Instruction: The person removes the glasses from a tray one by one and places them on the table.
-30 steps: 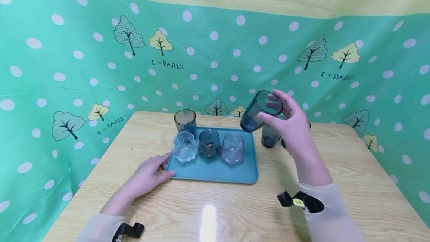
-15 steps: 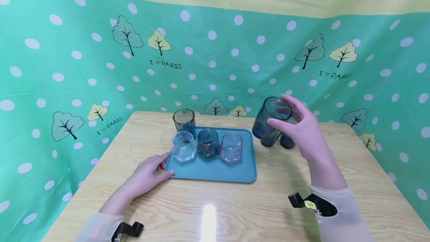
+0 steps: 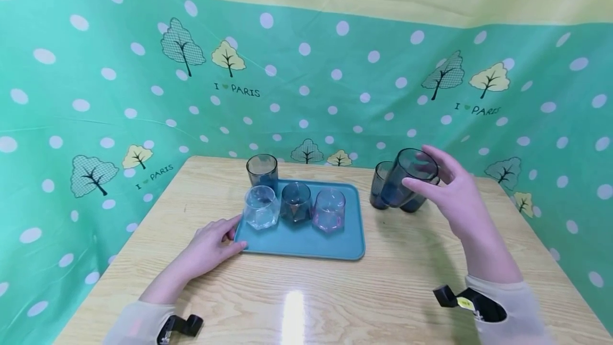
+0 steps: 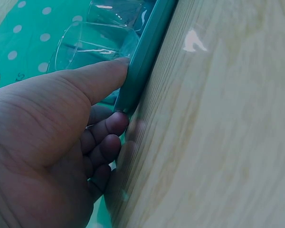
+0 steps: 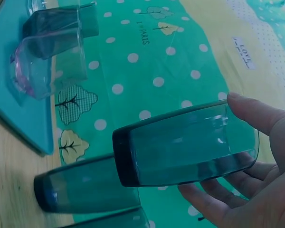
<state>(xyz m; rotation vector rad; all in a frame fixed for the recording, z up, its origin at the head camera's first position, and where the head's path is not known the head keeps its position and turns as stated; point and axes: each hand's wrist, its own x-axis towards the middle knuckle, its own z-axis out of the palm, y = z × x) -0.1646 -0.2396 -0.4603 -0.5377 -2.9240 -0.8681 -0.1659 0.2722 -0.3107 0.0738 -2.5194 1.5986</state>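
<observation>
My right hand [image 3: 457,193] grips a tall dark blue-grey glass tumbler [image 3: 402,182] near its rim, thumb on one side and fingers on the other. The tumbler leans, held up at the table's right. Behind it, partly hidden, stand two similar tumblers, a left one [image 3: 378,188] and a right one [image 3: 413,205]. With my left hand [image 3: 210,246] I hold the near left corner of a blue tray [image 3: 306,244], thumb over its rim in the left wrist view. On the tray stand three faceted glasses: clear [image 3: 261,212], smoky [image 3: 296,204] and pinkish [image 3: 329,212].
Another dark tumbler [image 3: 263,172] stands at the tray's far left corner, behind the clear glass. All this is on a light wooden table [image 3: 239,302]. A green dotted cloth [image 3: 306,111] hangs behind the table's back edge.
The right hand has carried the tumbler right and down from above the tray's right edge, past the left standing tumbler, which now shows more. The left hand stays at the tray.
</observation>
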